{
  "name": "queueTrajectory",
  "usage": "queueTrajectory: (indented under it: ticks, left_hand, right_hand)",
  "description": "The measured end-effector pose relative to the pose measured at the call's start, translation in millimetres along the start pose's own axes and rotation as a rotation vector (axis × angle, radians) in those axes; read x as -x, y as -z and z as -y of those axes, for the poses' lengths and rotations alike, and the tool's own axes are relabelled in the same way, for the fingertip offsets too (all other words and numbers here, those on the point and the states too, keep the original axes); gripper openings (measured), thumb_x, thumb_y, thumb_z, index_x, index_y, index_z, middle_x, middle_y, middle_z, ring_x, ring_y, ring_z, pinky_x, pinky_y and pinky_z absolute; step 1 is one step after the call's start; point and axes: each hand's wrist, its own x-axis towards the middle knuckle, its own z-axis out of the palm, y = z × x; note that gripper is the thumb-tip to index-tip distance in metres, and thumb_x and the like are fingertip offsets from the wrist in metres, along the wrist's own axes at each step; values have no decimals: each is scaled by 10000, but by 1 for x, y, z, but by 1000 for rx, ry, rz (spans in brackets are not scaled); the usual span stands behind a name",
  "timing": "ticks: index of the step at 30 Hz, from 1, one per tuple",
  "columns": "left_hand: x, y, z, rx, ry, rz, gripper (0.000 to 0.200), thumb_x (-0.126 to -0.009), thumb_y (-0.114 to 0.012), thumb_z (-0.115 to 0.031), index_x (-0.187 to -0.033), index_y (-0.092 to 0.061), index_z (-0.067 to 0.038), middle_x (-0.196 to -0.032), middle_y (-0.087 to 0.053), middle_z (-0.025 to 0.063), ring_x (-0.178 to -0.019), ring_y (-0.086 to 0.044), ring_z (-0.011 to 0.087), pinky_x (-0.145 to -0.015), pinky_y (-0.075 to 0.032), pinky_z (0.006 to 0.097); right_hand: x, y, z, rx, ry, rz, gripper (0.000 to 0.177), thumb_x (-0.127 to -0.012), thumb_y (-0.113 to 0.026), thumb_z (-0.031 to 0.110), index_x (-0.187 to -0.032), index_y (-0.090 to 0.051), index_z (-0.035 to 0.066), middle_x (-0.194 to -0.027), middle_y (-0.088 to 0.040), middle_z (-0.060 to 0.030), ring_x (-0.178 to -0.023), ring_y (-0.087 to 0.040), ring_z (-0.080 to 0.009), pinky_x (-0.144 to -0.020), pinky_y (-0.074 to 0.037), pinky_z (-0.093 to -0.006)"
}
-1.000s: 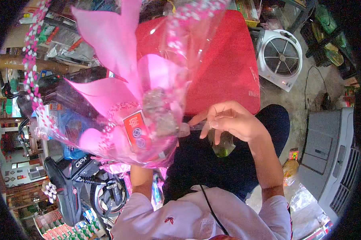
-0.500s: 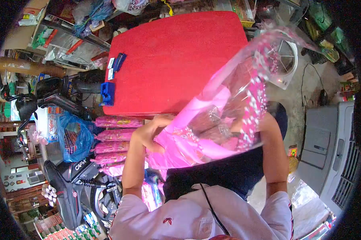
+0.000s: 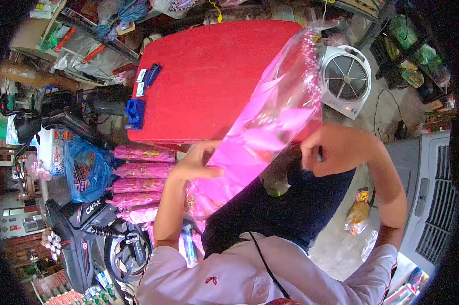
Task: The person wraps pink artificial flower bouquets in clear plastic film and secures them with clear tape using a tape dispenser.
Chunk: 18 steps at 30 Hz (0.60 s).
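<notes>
A pink and clear plastic wrapper [image 3: 260, 129], with white and pink dots along one edge, slants over the front right of the red table [image 3: 209, 81]. My left hand [image 3: 196, 165] grips its lower left side, the thumb lying across the pink surface. To the right of the wrapper, my right hand [image 3: 331, 150] is curled and apart from it. A small dark item shows at the fingers of my right hand, too unclear to name.
Wrapped pink packets [image 3: 143, 170] lie in a row left of my left hand. A blue tape dispenser [image 3: 135, 114] sits at the table's left edge. A white fan [image 3: 346, 80] stands right of the table, and a motorbike [image 3: 79, 239] at the left.
My right hand has come out from behind the wrapper and moved right, now curled. The wrapper has swung to a steeper, narrower slant, still in my left hand.
</notes>
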Motion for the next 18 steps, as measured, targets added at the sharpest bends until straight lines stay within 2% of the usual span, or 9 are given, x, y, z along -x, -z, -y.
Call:
queueTrajectory:
  ticks: [3,4,7,8,11,14,17,18]
  left_hand:
    - [-6,-15,-3,-54,77,-147,584,-726,-816,-122,-1251,-612,33,-1160,-665,51,-1067,-583,121,-978,-440,287]
    - [-9,-16,1,-149,37,-148,513,-755,-790,-106,-1219,-627,39,-1141,-674,54,-1035,-591,121,-951,-463,296]
    - [-16,-25,-15,-414,21,-181,499,-763,-781,-115,-1211,-631,44,-1128,-686,71,-1031,-595,129,-940,-475,313]
    - [-19,-34,-23,-333,-50,-200,504,-769,-780,-173,-1198,-635,49,-1073,-710,104,-989,-618,138,-918,-488,319]
    - [-27,-36,-32,-469,53,-148,503,-783,-781,-168,-1202,-621,62,-1041,-704,93,-973,-615,126,-906,-497,326]
    - [-35,-37,-33,-575,0,-155,471,-781,-778,-211,-1136,-639,66,-992,-719,145,-926,-647,154,-855,-517,337]
    - [-39,-39,-33,-596,-8,-134,471,-769,-784,-246,-1107,-656,55,-979,-723,169,-927,-656,169,-856,-516,342]
    - [-41,-39,-33,-578,2,-118,473,-764,-785,-259,-1100,-662,51,-976,-724,177,-930,-659,172,-859,-515,343]
  right_hand:
    - [2,-1,16,323,-78,122,133,-747,-669,164,-757,-669,31,-755,-691,-100,-751,-695,-234,-654,-540,-345]
    - [1,-2,27,399,-135,155,142,-730,-665,174,-751,-669,33,-741,-683,-114,-747,-692,-266,-657,-544,-360]
    - [-4,-11,47,631,-234,189,155,-703,-659,195,-740,-672,44,-727,-676,-137,-729,-673,-338,-666,-547,-403]
    - [-7,-14,52,710,-252,189,157,-698,-658,200,-737,-673,49,-726,-675,-143,-722,-665,-359,-669,-548,-417]
    - [-19,-19,62,774,-110,255,152,-685,-656,201,-717,-665,52,-729,-671,-153,-726,-657,-381,-681,-541,-456]
    - [-24,-21,67,691,-36,232,140,-698,-642,191,-721,-652,53,-741,-662,-151,-762,-657,-364,-697,-529,-467]
    - [-28,-14,85,575,-34,320,226,-700,-614,157,-816,-683,-25,-811,-674,-252,-826,-687,-404,-765,-560,-487]
    - [-29,-15,86,572,-11,298,221,-700,-615,159,-808,-681,-22,-806,-674,-247,-817,-685,-404,-764,-559,-485]
